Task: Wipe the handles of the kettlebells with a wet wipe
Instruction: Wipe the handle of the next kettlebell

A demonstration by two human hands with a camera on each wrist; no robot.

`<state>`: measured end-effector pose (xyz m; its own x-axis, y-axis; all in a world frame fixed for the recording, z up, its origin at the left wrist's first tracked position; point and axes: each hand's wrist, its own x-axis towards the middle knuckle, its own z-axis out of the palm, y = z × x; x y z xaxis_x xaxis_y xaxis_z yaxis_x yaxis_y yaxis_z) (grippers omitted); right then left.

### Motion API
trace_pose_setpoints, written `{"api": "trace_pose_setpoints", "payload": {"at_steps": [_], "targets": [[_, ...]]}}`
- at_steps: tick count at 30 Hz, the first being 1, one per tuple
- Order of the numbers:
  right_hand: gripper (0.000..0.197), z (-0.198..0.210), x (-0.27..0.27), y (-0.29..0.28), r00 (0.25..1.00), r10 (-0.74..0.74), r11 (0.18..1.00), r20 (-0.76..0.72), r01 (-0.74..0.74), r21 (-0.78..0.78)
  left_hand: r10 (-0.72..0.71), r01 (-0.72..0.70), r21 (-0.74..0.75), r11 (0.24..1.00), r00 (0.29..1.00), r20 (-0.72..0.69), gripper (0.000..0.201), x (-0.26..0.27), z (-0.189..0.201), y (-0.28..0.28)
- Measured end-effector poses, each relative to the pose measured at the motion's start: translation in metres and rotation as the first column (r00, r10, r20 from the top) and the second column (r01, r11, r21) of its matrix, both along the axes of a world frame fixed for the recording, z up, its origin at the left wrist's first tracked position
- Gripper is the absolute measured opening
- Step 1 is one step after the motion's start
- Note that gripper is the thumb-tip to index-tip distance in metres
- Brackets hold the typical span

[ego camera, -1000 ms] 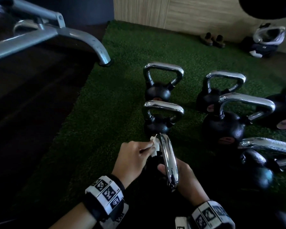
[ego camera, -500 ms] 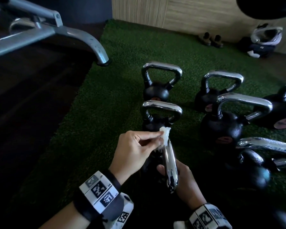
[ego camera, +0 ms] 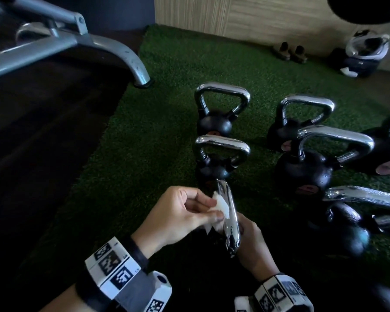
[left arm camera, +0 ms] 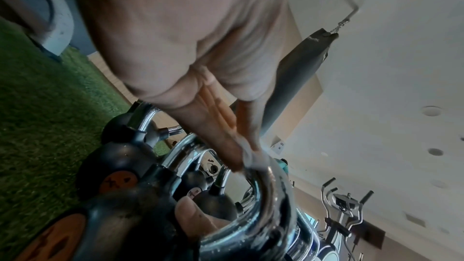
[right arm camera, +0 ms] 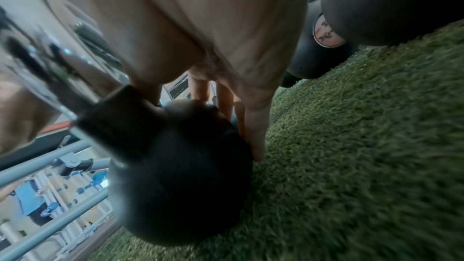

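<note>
Your left grip (ego camera: pixel 178 212) pinches the wet wipe (ego camera: pixel 221 207) between thumb and curled fingers; your right grip (ego camera: pixel 250 242) sits lower, fingers wrapped around the kettlebell (right arm camera: pixel 180 176).

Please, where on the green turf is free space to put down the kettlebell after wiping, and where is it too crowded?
The turf is bare left of the two upright kettlebells, up to the bench leg and the dark floor. Another bare patch lies behind the kettlebells, before the shoes. The right side is crowded: kettlebells stand close together.
</note>
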<state>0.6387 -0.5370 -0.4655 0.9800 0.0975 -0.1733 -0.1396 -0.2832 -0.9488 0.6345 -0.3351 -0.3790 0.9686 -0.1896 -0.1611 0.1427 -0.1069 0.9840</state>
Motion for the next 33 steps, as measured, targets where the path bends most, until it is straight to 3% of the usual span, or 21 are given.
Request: {"api": "trace_pose_setpoints", "payload": {"at_steps": [4,15,19,22,24,26,27,30,31,33], "targets": [[0.024,0.011,-0.002,0.000,0.999,0.053,0.999,0.012,-0.053,-0.011,-0.206,0.199,0.132,0.971,0.978,0.037,0.021,-0.007,0.002,0.001],[0.036,0.006,0.000,-0.006,0.998,0.058,0.981,0.035,-0.050,-0.189,-0.335,0.255,0.295,0.921,0.904,0.265,0.012,-0.021,-0.008,0.001],[0.037,0.004,0.000,-0.007,0.998,0.057,0.989,0.001,-0.056,-0.139,-0.388,0.283,0.389,0.877,0.894,0.225,0.006,-0.021,-0.024,0.006],[0.034,0.010,-0.001,-0.002,0.998,0.054,0.980,0.023,-0.049,-0.194,-0.407,0.275,0.432,0.859,0.879,0.248,0.008,-0.020,-0.028,0.007],[0.027,0.015,0.000,-0.002,0.997,0.076,0.965,0.023,-0.068,-0.252,-0.360,0.234,0.417,0.878,0.897,0.255,0.009,-0.015,-0.026,0.010],[0.007,0.021,0.004,-0.006,0.996,0.062,0.944,0.061,-0.039,-0.328,-0.291,0.185,0.347,0.919,0.915,0.282,0.011,-0.010,-0.021,0.014],[0.012,0.022,0.006,-0.010,0.993,0.022,0.938,0.117,0.020,-0.346,-0.257,0.164,0.302,0.939,0.918,0.302,0.011,-0.008,-0.018,0.016],[0.017,0.053,0.004,-0.012,0.907,-0.189,0.921,0.377,0.297,-0.252,-0.117,0.070,0.156,0.985,0.941,0.318,0.014,-0.004,-0.008,0.022],[0.015,0.069,0.000,-0.010,0.870,-0.197,0.930,0.453,0.312,-0.195,-0.063,0.035,0.096,0.995,0.950,0.305,0.016,-0.002,-0.006,0.023],[0.014,0.096,-0.006,-0.006,0.843,-0.113,0.976,0.526,0.194,-0.101,0.043,-0.041,-0.014,0.999,0.962,0.270,0.020,0.000,0.000,0.023]]}}
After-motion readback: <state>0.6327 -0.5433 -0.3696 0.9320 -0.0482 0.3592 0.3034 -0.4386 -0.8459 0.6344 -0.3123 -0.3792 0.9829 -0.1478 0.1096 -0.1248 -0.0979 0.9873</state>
